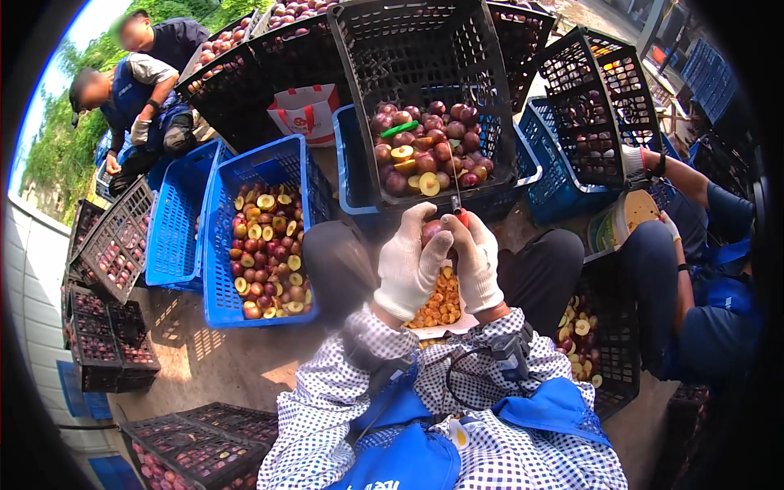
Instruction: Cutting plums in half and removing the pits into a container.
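In the middle, my gloved left hand is closed around a purple-red plum. My gloved right hand grips a thin knife by its red handle, its blade pointing up and away beside the plum. Just beyond both hands, a tilted black crate holds plums, mostly whole with a few cut halves, and a green object lies on them. Below my hands, between my knees, orange-brown pits fill a white-rimmed container, partly hidden by my hands.
A blue crate of halved plums stands left, another blue crate beside it. Black crates surround me. A co-worker's arm and a bucket are close at right; two people work far left. A red-white bag stands behind.
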Demonstrator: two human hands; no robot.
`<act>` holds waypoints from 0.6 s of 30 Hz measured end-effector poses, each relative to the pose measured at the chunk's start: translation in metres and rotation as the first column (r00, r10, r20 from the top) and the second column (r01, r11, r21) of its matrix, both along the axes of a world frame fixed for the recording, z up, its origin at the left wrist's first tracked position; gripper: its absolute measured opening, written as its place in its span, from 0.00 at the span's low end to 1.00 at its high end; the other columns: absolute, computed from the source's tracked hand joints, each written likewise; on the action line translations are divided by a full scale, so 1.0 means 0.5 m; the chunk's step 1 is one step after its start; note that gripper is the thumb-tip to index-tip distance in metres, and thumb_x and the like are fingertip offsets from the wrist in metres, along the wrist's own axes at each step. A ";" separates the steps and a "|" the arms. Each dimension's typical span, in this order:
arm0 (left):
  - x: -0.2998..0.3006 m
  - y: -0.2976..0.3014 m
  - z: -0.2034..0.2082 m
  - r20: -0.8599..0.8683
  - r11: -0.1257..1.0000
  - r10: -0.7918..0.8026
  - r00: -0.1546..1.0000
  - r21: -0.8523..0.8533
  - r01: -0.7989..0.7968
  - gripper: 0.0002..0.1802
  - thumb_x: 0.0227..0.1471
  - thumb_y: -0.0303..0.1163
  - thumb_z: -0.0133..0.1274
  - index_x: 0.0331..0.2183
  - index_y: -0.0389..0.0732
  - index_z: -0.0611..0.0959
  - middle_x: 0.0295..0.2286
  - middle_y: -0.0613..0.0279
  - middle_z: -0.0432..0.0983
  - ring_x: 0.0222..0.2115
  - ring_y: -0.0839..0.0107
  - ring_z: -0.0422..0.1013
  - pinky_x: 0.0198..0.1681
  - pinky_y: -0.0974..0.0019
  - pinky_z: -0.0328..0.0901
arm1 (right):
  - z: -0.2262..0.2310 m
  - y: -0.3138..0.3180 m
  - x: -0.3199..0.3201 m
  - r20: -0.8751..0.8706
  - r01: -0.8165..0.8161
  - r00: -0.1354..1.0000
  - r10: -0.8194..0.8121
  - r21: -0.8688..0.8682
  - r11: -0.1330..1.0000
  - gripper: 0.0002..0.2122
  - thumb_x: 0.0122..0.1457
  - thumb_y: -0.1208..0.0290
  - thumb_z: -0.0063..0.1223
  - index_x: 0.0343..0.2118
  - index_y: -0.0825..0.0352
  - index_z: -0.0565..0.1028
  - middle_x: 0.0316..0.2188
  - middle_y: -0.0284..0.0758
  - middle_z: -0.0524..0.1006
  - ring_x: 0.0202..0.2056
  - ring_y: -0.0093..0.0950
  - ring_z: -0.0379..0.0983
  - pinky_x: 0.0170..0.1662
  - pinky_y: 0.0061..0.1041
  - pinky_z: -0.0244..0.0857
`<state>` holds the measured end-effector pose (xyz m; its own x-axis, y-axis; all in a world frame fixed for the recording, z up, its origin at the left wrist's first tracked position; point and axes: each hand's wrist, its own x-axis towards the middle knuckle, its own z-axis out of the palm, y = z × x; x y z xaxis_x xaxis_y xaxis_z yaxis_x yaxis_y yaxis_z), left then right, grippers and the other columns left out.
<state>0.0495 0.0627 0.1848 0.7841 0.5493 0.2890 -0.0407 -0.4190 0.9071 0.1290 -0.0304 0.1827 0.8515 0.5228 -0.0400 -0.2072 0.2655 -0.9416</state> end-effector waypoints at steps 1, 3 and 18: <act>0.007 -0.006 -0.012 -0.006 0.999 0.011 1.000 0.041 -0.011 0.33 0.62 0.59 0.46 0.53 0.40 0.73 0.38 0.49 0.79 0.40 0.58 0.78 0.43 0.62 0.70 | -0.008 -0.001 0.004 -0.001 0.000 1.000 0.000 -0.001 1.000 0.12 0.61 0.66 0.58 0.39 0.72 0.77 0.31 0.31 0.79 0.31 0.18 0.73 0.36 0.19 0.67; 0.016 -0.021 -0.029 0.025 0.998 -0.007 1.000 0.069 0.006 0.30 0.62 0.56 0.47 0.52 0.41 0.75 0.39 0.51 0.78 0.41 0.57 0.78 0.44 0.63 0.70 | -0.026 -0.004 0.020 -0.154 0.030 0.988 -0.030 0.000 1.000 0.12 0.60 0.64 0.59 0.36 0.70 0.78 0.28 0.29 0.78 0.29 0.17 0.71 0.33 0.19 0.66; 0.048 -0.030 -0.032 0.119 0.070 -0.078 0.990 -0.990 0.124 0.37 0.58 0.61 0.48 0.49 0.34 0.76 0.26 0.61 0.72 0.19 0.75 0.66 0.20 0.73 0.62 | -0.014 0.016 0.078 -0.252 0.167 0.961 -0.112 0.207 0.964 0.11 0.57 0.64 0.63 0.25 0.63 0.74 0.20 0.27 0.74 0.20 0.16 0.68 0.24 0.15 0.59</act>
<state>0.0736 0.0476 0.1687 0.8642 0.2648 -0.4279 -0.0303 0.8762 0.4811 0.1679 -0.0226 0.1758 0.8967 0.4184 -0.1442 -0.3621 0.5063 -0.7826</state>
